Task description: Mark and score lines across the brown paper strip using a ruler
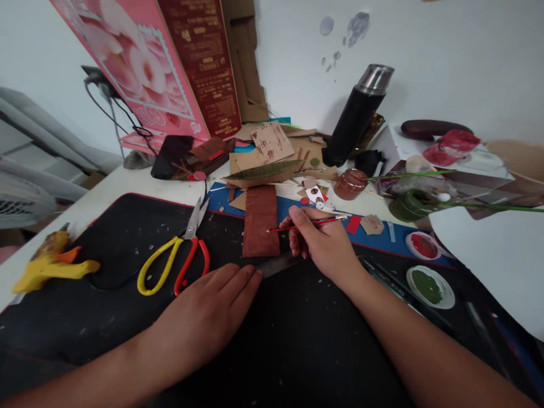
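Observation:
In my right hand (321, 238) is a red-and-black pencil (304, 225), pinched between thumb and fingers. Its tip lies over a brown painted cardboard strip (261, 221). A dark, thin metal ruler (278, 264) lies just below the strip's near edge and runs toward the right hand's underside. My left hand (212, 300) presses the ruler's left end with its fingers close together; the fingertips are partly hidden. Scissors (187, 246) with one yellow and one red handle lie with blades apart, left of the strip.
A yellow glue gun (53, 263) lies at far left. Behind are cardboard scraps (272, 141), a black phone (170, 156) and a black thermos (357, 116). At right are a brown paint jar (351, 184), a green jar (410, 205) and lids of red (424, 245) and green paint (429, 287).

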The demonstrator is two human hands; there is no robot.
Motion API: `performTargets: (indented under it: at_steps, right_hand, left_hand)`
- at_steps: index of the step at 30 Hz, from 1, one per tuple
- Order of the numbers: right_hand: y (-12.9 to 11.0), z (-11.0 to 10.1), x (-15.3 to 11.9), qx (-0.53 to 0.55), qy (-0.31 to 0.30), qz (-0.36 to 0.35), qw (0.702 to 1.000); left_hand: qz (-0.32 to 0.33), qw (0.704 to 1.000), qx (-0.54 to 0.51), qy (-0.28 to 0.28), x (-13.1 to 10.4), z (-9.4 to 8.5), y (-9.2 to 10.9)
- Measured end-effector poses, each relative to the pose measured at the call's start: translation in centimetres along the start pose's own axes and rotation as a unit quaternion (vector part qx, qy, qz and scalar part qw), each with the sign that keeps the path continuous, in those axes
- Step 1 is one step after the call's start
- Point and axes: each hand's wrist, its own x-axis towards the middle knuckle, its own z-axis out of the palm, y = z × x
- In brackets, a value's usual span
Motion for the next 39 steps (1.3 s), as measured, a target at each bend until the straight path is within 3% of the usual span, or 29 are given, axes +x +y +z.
performTargets:
  at_steps: [5,10,14,18,26,39]
  right_hand:
    - [-0.6,-0.2,-0.1,0.008,0.007,-0.012,1.000]
    - [-1.1,-0.5,-0.2,0.014,0.033,-0.038,0.999]
    - [-1.0,-0.6,0.0,0.006,0.050,-0.039,0.998]
    - [-0.7,-0.6,0.2,0.004,0.023,-0.021,1.000]
    - [-0.2,-0.3,0.3,0.014,-0.007,0.026,1.000]
    - [0.1,-0.6,0.7,0.070,0.012,0.074,0.995]
  left_hand:
    - [0.011,0.999,0.028,0.022,-0.2,-0.8,-0.1]
    - [-0.013,0.996,0.035,0.078,-0.3,-0.5,-1.7]
    - [0.004,0.996,0.069,0.064,0.8,0.2,-3.0]
    - [0.032,0.996,0.065,0.048,1.3,0.7,-3.3]
    - [0.001,0.998,0.040,0.055,0.7,1.5,-3.1]
    - [-0.021,0.997,0.011,0.069,0.9,1.2,-3.4]
